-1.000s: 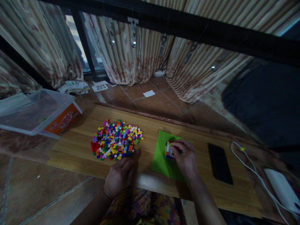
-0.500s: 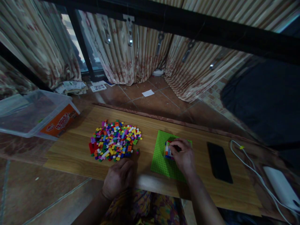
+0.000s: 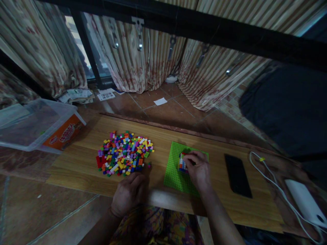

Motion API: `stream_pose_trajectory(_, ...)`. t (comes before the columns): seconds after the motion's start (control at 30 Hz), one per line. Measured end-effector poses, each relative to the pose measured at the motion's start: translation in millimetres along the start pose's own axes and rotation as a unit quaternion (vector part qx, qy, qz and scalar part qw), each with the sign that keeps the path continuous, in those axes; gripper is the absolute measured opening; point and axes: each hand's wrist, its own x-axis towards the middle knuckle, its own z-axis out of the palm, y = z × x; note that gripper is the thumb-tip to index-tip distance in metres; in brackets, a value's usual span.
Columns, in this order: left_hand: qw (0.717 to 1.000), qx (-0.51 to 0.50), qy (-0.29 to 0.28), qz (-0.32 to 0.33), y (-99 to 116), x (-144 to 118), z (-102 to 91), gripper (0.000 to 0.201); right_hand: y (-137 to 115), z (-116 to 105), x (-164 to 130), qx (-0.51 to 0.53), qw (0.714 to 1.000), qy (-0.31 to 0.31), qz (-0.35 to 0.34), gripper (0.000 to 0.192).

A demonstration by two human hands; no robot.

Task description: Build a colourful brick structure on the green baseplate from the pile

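A green baseplate (image 3: 173, 173) lies on the wooden board (image 3: 81, 160). On it stands a small multicoloured brick build (image 3: 182, 162). My right hand (image 3: 198, 170) rests on the plate with its fingers closed on that build. A heap of small coloured bricks (image 3: 125, 153) lies to the left. My left hand (image 3: 127, 194) sits at the board's near edge just below the heap, fingers curled, holding nothing that I can see.
A black phone (image 3: 237, 175) lies right of the baseplate. A white cable (image 3: 273, 185) runs to a white device (image 3: 305, 202) at far right. A clear plastic tub (image 3: 33, 124) with an orange label stands at left. Curtains and tiled floor lie beyond.
My right hand's fingers have shifted slightly on the brick build. The view has drifted a little; my left hand has stayed put.
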Motion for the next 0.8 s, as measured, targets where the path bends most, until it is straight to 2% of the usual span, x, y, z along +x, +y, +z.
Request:
stream_pose_trajectory(0.2, 1.0, 0.003, 0.003, 0.001, -1, 0, 1.1, 0.015, -1, -9, -5, 0.03, 0.998, 0.04, 0.034, 0.02)
stream_pose_trajectory(0.37, 1.0, 0.006, 0.01, 0.019, -3, 0, 0.9, 0.014, 16, -19, -14, -0.011, 0.989, 0.097, 0.11, 0.035)
stream_pose_trajectory(0.5, 1.0, 0.006, 0.014, 0.027, -3, 1, -0.2, 0.015, 28, -10, -23, 0.055, 0.983, 0.068, 0.161, 0.044)
stream_pose_trajectory(0.67, 0.999, 0.011, 0.02, 0.033, -4, 3, 0.5, 0.014, 24, 9, -28, 0.119, 0.979, 0.047, 0.157, 0.042)
stream_pose_trajectory(0.8, 0.999, 0.01, 0.023, 0.035, -4, 3, 0.8, 0.014, 16, 15, -25, 0.143, 0.979, 0.038, 0.14, 0.039)
